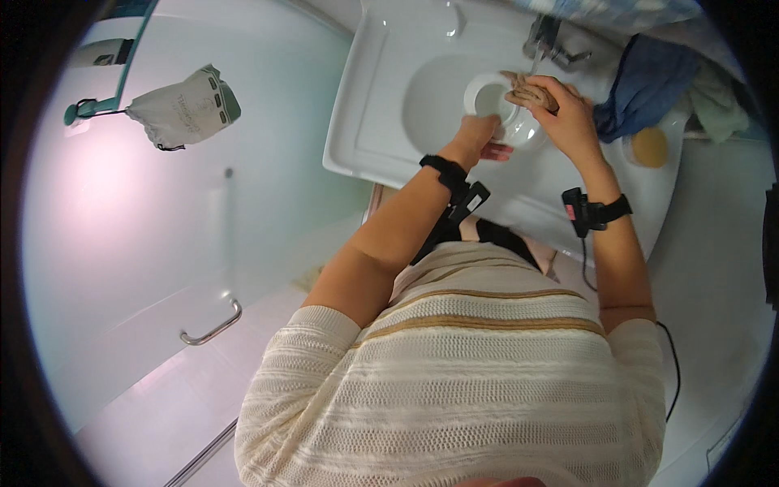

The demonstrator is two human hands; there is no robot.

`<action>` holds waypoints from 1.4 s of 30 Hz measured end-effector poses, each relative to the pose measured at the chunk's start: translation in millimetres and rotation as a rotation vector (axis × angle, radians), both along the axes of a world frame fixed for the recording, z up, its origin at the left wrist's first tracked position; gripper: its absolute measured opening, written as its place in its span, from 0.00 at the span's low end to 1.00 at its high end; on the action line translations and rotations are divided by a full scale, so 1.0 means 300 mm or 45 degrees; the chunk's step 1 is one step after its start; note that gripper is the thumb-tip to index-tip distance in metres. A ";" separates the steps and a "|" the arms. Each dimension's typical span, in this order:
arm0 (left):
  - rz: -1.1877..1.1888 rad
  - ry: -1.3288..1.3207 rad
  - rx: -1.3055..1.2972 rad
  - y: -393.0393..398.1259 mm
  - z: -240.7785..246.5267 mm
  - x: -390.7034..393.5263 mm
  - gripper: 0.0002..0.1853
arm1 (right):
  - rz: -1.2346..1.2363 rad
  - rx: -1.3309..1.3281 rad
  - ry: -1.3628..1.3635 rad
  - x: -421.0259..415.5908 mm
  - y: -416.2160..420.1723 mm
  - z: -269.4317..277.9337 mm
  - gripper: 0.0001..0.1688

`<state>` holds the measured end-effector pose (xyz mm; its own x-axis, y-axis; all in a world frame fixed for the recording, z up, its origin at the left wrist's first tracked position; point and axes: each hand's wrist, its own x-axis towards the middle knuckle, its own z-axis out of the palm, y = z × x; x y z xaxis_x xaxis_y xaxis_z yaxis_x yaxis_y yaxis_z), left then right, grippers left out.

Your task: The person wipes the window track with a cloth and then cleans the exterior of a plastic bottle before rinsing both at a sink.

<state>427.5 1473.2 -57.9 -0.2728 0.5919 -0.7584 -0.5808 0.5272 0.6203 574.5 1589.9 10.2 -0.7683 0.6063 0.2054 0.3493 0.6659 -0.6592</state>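
Over the basin of a white washbasin, my left hand holds a round white cup-like container by its near side, its open mouth facing up. My right hand grips a bunched brown cloth at the container's right rim. A metal faucet stands just beyond, and a thin stream of water seems to fall from it near the cloth. Both wrists carry black straps with small devices.
A blue cloth and a pale green cloth drape over the washbasin's right side, beside a round yellowish item. At left, a drawstring bag hangs by a glass panel, above a metal handle.
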 end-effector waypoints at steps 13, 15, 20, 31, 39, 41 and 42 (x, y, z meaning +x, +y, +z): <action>0.062 0.142 0.039 -0.118 0.044 0.003 0.22 | 0.251 0.268 -0.085 0.088 -0.182 -0.019 0.26; 0.053 0.158 0.039 -0.118 0.044 0.003 0.21 | 0.230 0.334 -0.098 0.085 -0.206 -0.006 0.25; 0.001 0.145 0.031 -0.102 0.031 0.017 0.18 | 0.207 0.496 -0.080 0.052 -0.283 0.019 0.21; 0.052 0.110 0.063 -0.094 0.131 0.001 0.37 | 0.163 0.229 0.023 0.043 -0.126 -0.004 0.25; 0.171 0.086 0.036 -0.098 0.152 0.004 0.27 | -0.032 0.221 0.112 0.038 -0.148 -0.037 0.27; 0.172 0.022 0.058 -0.100 0.130 0.006 0.23 | 0.022 0.296 0.096 0.044 -0.151 -0.043 0.27; 0.166 -0.015 0.067 -0.102 0.113 0.012 0.22 | 0.045 0.332 0.083 0.046 -0.158 -0.039 0.27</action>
